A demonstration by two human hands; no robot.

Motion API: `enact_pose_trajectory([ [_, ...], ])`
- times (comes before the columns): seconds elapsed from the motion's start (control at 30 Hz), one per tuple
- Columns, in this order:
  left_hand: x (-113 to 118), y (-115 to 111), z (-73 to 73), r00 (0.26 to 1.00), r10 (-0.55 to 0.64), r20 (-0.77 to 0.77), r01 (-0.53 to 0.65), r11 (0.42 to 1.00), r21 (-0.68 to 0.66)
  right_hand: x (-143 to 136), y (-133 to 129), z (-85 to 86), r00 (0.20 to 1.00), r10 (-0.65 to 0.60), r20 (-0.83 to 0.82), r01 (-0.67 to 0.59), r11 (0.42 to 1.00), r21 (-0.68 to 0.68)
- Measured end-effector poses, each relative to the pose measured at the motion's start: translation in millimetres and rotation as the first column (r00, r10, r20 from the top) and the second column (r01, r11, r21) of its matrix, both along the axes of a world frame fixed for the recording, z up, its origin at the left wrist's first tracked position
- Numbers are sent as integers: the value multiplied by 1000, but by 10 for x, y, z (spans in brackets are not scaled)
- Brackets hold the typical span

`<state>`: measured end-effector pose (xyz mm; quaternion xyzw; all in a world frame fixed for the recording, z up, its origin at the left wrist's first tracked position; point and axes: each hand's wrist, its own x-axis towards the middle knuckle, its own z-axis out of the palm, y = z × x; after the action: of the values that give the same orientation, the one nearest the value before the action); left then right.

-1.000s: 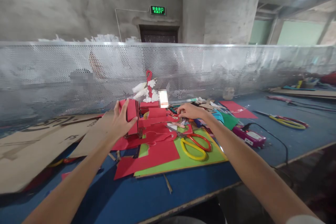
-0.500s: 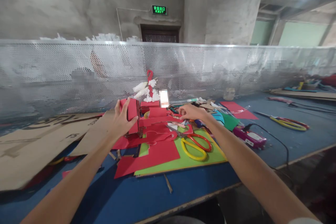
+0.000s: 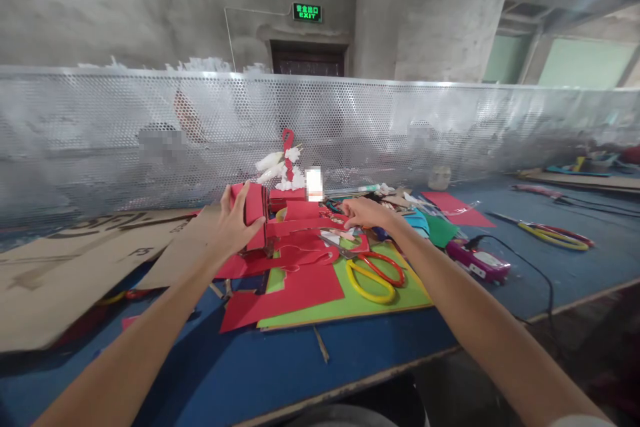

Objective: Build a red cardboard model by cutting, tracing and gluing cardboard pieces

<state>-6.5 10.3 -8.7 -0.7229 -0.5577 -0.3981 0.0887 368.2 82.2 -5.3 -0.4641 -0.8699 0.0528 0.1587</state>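
We compared this view with those of the preceding second and found little change. The camera had tilted slightly, so that the whole bench sat a touch higher in frame. The left hand (image 3: 234, 223) kept its position on the red block (image 3: 256, 203), and the right hand (image 3: 367, 212) had shifted only marginally. We judged this to be a holding phase, the left side steadying and any work confined to the right fingers.

The left grip was part-open, spread to the block's width, with fingers over the top and thumb at the near right edge. The right fingers were curled inward at the far end of a red strip (image 3: 300, 225); we could not tell whether they pinched anything. The block stood at the left end of the red cut pieces; its underside was hidden.

As to materials, the block was faced in flat, matt red, with dark, layered edges. The red sheet (image 3: 305, 287) nearest us was thin and smooth, notched in outline, and overlapped a lime-green board (image 3: 355, 309). Scissors (image 3: 354, 255) with looped yellow and red handles lay across that board. Behind, a ragged white tuft (image 3: 293, 181) surrounded a curved red stem (image 3: 289, 143).
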Motion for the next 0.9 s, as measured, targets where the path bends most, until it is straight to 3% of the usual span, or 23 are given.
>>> enact_pose_trajectory([
  [0.33,-30,28,-26,999,-27,-29,28,999,35,20,-82,135,999,-7,-35,9,998,65],
  [0.53,-39,-30,50,998,54,-20,-53,998,12,-52,-61,131,974,132,-183,-136,991,-10],
  [0.63,-124,-19,109,993,113,33,-114,994,2,-138,-22,63,976,154,-151,-155,988,4],
  [0.9,-522,93,151,964,29,265,-46,997,58,-374,-195,43,995,58,-77,-53,996,66],
])
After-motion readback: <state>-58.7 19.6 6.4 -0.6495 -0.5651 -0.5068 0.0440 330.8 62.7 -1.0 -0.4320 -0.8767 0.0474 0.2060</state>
